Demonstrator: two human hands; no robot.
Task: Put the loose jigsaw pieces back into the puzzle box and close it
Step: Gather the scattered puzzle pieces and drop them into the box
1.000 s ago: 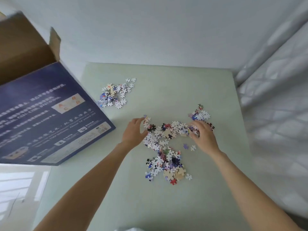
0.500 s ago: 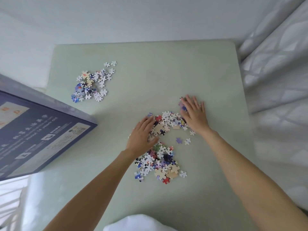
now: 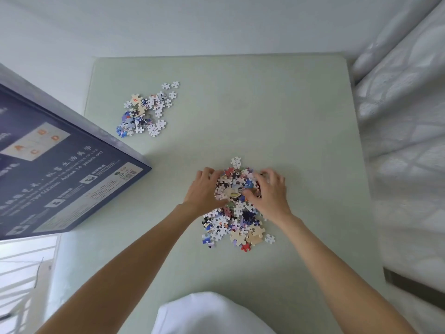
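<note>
2 hands [image 3: 204, 191] [image 3: 272, 194], 2 jigsaw piles: one between the fingers [image 3: 234, 203], one far-left [image 3: 147, 109]. 1 puzzle box [image 3: 60, 165], 1 bench [image 3: 265, 104].

Pale green table [image 3: 277, 112] carrying two heaps of jigsaw pieces: a small heap [image 3: 147, 112] near the far left corner, a large heap [image 3: 234, 213] at centre. Puzzle box [image 3: 60, 165] overlaps the left edge.
</note>
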